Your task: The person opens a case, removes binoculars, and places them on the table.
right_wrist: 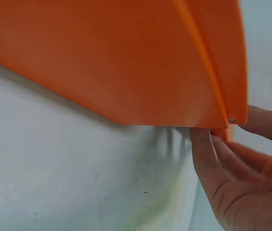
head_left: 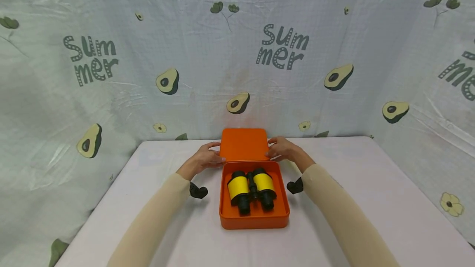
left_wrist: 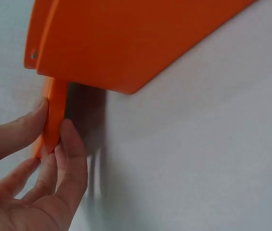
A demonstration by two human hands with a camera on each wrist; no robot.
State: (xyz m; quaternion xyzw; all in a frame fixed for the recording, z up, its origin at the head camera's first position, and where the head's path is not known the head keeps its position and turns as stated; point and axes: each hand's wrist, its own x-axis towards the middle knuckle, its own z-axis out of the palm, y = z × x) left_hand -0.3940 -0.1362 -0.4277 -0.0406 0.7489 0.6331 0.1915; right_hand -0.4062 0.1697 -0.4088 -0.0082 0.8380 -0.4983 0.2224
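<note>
An orange box (head_left: 254,223) sits in the middle of the table in the head view, its hinged lid (head_left: 243,145) raised at the back. Black and yellow binoculars (head_left: 237,187) lie inside it. My left hand (head_left: 203,158) pinches the lid's left edge; in the left wrist view the thumb is on one face of the lid (left_wrist: 56,113) and the fingers on the other. At the lid's right edge, my right hand (head_left: 284,150) pinches likewise. The box wall (right_wrist: 102,57) hides part of that grip in the right wrist view.
The box stands on a white table (head_left: 178,234). Behind it and at both sides hangs a pale cloth (head_left: 208,52) printed with avocados, flowers and lettering. Dark bands show at both wrists.
</note>
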